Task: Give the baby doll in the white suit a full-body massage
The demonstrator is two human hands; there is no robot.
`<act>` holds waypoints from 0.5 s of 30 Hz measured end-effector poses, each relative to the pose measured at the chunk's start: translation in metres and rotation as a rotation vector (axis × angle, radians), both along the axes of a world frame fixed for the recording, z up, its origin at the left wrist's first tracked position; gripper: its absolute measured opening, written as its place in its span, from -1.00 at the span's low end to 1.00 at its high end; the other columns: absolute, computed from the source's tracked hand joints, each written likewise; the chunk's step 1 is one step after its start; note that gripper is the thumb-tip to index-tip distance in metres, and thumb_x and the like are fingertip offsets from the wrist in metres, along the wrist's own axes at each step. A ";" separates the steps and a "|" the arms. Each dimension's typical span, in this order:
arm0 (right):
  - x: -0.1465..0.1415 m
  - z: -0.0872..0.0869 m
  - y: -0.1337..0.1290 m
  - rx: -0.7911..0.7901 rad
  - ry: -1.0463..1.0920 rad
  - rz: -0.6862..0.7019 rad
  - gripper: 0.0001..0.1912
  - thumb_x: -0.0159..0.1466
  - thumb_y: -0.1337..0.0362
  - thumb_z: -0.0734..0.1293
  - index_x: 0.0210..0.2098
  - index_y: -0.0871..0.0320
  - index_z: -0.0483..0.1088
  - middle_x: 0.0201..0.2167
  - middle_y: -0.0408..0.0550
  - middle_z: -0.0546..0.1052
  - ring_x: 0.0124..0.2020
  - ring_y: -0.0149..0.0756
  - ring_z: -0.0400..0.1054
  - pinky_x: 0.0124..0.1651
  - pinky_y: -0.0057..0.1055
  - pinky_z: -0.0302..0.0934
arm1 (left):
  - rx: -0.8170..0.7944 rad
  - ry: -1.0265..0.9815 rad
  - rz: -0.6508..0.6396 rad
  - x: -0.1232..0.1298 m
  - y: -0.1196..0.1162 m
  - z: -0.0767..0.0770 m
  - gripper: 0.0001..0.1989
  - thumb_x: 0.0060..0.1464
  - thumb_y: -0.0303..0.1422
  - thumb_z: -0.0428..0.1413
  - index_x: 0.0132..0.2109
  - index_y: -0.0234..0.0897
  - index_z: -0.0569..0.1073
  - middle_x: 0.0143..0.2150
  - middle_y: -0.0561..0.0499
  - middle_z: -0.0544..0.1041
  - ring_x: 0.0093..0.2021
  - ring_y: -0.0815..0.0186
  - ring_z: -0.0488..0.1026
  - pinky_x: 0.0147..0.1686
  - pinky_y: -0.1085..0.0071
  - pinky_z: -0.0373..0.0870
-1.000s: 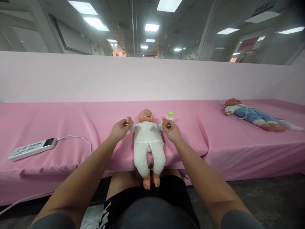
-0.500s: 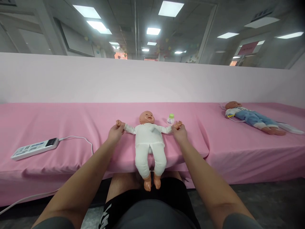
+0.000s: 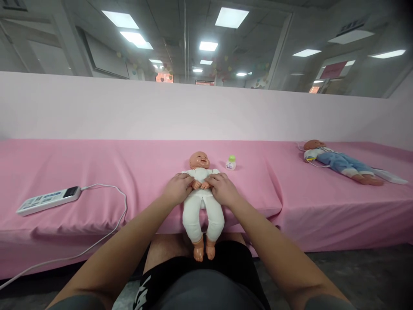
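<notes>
A baby doll [image 3: 203, 204] in white clothes lies face up on the pink-covered table, its feet hanging past the front edge. Its two small hands meet over its chest. My left hand [image 3: 179, 187] is closed on the doll's arm at the left of the picture, near its wrist. On the other side my right hand [image 3: 223, 187] holds the doll's other arm, fingers over the forearm. A small bottle with a green cap [image 3: 231, 163] stands to the right of the doll's head.
A white power strip [image 3: 50, 201] lies at the left, its cable [image 3: 124, 202] running over the table's front edge. Another doll [image 3: 342, 162] in blue trousers lies at the right on the pink cloth [image 3: 309, 211]. Behind rises a low white wall [image 3: 200, 112] topped with glass.
Both my hands have moved inward, bringing the doll's arms from stretched out sideways to folded over its chest. The bottle is no longer beside my right hand.
</notes>
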State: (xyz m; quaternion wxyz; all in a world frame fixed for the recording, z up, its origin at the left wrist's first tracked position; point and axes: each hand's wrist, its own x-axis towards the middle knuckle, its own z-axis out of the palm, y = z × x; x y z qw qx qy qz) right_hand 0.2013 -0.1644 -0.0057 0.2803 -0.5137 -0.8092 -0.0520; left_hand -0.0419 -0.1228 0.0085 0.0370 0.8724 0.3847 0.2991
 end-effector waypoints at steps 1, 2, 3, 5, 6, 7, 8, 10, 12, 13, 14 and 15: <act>0.000 -0.001 0.000 -0.007 0.010 0.000 -0.51 0.30 0.50 0.22 0.11 0.06 0.54 0.18 0.00 0.52 0.21 -0.07 0.25 0.33 -0.11 0.11 | 0.001 0.022 0.011 0.001 -0.001 0.000 -0.81 0.17 -0.39 0.15 -0.11 -0.14 0.63 -0.03 -0.19 0.61 0.07 -0.06 0.47 0.16 0.04 0.33; 0.000 -0.002 0.000 -0.014 0.040 0.007 -0.52 0.28 0.51 0.23 0.09 0.05 0.54 0.16 -0.01 0.53 0.21 -0.08 0.26 0.34 -0.11 0.11 | -0.001 0.036 0.021 0.001 -0.001 0.001 -0.81 0.18 -0.38 0.14 -0.12 -0.14 0.62 -0.04 -0.18 0.61 0.05 -0.04 0.48 0.15 0.05 0.34; 0.001 -0.003 0.002 -0.019 0.093 0.018 -0.52 0.26 0.51 0.25 0.07 0.04 0.55 0.12 -0.03 0.55 0.18 -0.10 0.29 0.34 -0.10 0.12 | -0.007 0.038 0.029 0.001 -0.001 0.003 -0.82 0.18 -0.36 0.15 -0.11 -0.14 0.62 -0.04 -0.17 0.61 0.04 -0.02 0.48 0.13 0.07 0.35; 0.007 -0.005 0.007 -0.049 0.279 0.059 -0.54 0.24 0.48 0.28 0.05 0.01 0.55 0.06 -0.08 0.59 0.11 -0.14 0.37 0.30 -0.12 0.20 | -0.044 -0.011 0.040 -0.003 0.001 0.007 -0.77 0.19 -0.30 0.15 -0.04 -0.15 0.60 -0.03 -0.13 0.62 0.02 0.02 0.50 0.09 0.12 0.38; 0.012 -0.006 0.012 -0.070 0.417 0.078 -0.58 0.25 0.44 0.30 0.05 0.01 0.55 0.05 -0.09 0.60 0.08 -0.17 0.41 0.27 -0.14 0.25 | -0.080 -0.064 0.051 -0.007 0.003 0.008 -0.74 0.20 -0.26 0.15 0.00 -0.15 0.59 -0.02 -0.11 0.62 0.00 0.05 0.52 0.06 0.15 0.40; 0.018 -0.008 0.017 -0.092 0.571 0.088 -0.61 0.25 0.39 0.33 0.05 0.01 0.54 0.06 -0.10 0.60 0.06 -0.19 0.44 0.23 -0.17 0.31 | -0.127 -0.134 0.070 -0.011 0.007 0.009 -0.72 0.21 -0.23 0.15 0.03 -0.15 0.58 -0.02 -0.09 0.63 -0.02 0.07 0.53 0.03 0.18 0.42; 0.025 -0.010 0.023 -0.111 0.731 0.083 -0.64 0.26 0.33 0.36 0.05 0.03 0.52 0.07 -0.09 0.59 0.05 -0.21 0.46 0.19 -0.21 0.36 | -0.180 -0.223 0.101 -0.017 0.012 0.009 -0.72 0.23 -0.20 0.15 0.02 -0.16 0.57 -0.03 -0.08 0.64 -0.04 0.09 0.55 0.00 0.21 0.44; 0.042 -0.014 0.036 -0.135 1.027 0.004 -0.62 0.24 0.21 0.42 0.06 0.07 0.48 0.08 -0.04 0.58 0.04 -0.21 0.49 0.10 -0.25 0.44 | -0.287 -0.453 0.187 -0.030 0.025 0.006 -0.73 0.24 -0.16 0.16 -0.02 -0.18 0.56 -0.06 -0.07 0.65 -0.07 0.13 0.57 -0.04 0.26 0.46; 0.062 -0.019 0.048 -0.194 1.250 -0.135 -0.57 0.20 0.16 0.47 0.04 0.10 0.46 -0.02 -0.02 0.61 -0.06 -0.20 0.54 -0.05 -0.29 0.52 | -0.419 -0.750 0.272 -0.044 0.040 -0.002 -0.73 0.23 -0.15 0.20 -0.06 -0.22 0.56 -0.07 -0.09 0.64 -0.08 0.15 0.58 -0.05 0.27 0.50; 0.072 -0.022 0.052 -0.235 1.341 -0.204 -0.58 0.19 0.18 0.49 0.01 0.11 0.45 -0.07 -0.03 0.61 -0.11 -0.21 0.55 -0.12 -0.32 0.54 | -0.505 -0.923 0.317 -0.050 0.048 -0.006 -0.74 0.21 -0.17 0.24 -0.07 -0.24 0.55 -0.09 -0.11 0.64 -0.10 0.16 0.59 -0.05 0.27 0.52; 0.080 -0.026 0.055 -0.271 1.409 -0.261 -0.61 0.18 0.20 0.50 -0.02 0.12 0.44 -0.12 -0.03 0.61 -0.16 -0.21 0.56 -0.18 -0.34 0.55 | -0.590 -1.085 0.359 -0.055 0.055 -0.011 -0.75 0.19 -0.20 0.27 -0.08 -0.27 0.55 -0.11 -0.13 0.63 -0.12 0.17 0.60 -0.06 0.27 0.54; 0.088 -0.029 0.057 -0.299 1.456 -0.300 -0.65 0.18 0.23 0.50 -0.06 0.13 0.44 -0.15 -0.03 0.61 -0.19 -0.22 0.57 -0.22 -0.36 0.56 | -0.668 -1.220 0.398 -0.059 0.061 -0.015 -0.77 0.18 -0.26 0.28 -0.10 -0.30 0.54 -0.15 -0.15 0.62 -0.15 0.18 0.61 -0.07 0.27 0.56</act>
